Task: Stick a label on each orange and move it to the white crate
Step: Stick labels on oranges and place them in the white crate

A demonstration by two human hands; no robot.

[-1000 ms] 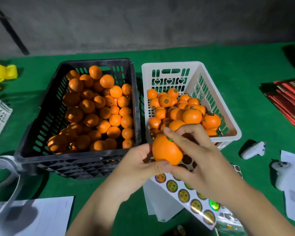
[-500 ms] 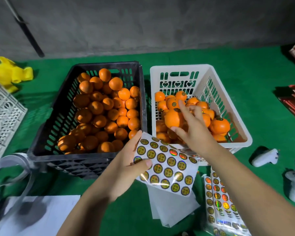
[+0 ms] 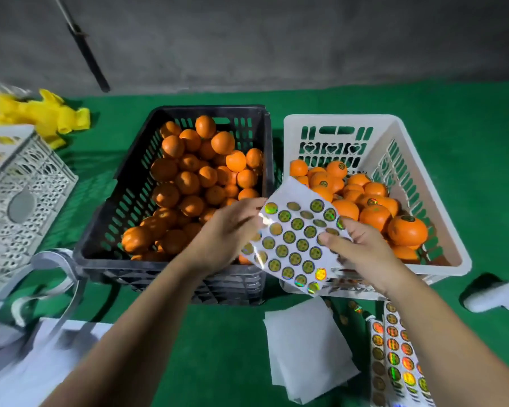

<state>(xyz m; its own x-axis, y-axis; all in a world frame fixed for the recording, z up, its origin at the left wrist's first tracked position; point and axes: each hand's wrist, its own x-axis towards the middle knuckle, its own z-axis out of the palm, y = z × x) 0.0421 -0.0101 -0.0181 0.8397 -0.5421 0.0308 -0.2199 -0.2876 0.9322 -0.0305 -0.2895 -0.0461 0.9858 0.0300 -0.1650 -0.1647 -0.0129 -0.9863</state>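
We hold the label sheet (image 3: 296, 243) up between both hands, above the near rims where the black crate (image 3: 171, 277) and the white crate (image 3: 441, 230) stand side by side. Our left hand (image 3: 227, 233) grips the sheet's left edge, fingers curled round it. Our right hand (image 3: 362, 248) holds the right edge, thumb pressed on the round holographic labels. Unlabelled oranges (image 3: 188, 183) fill the black crate; labelled oranges (image 3: 373, 212) lie heaped in the white crate. On the green cloth (image 3: 453, 113) near us lie blank backing sheets (image 3: 306, 348) and more label sheets (image 3: 397, 365).
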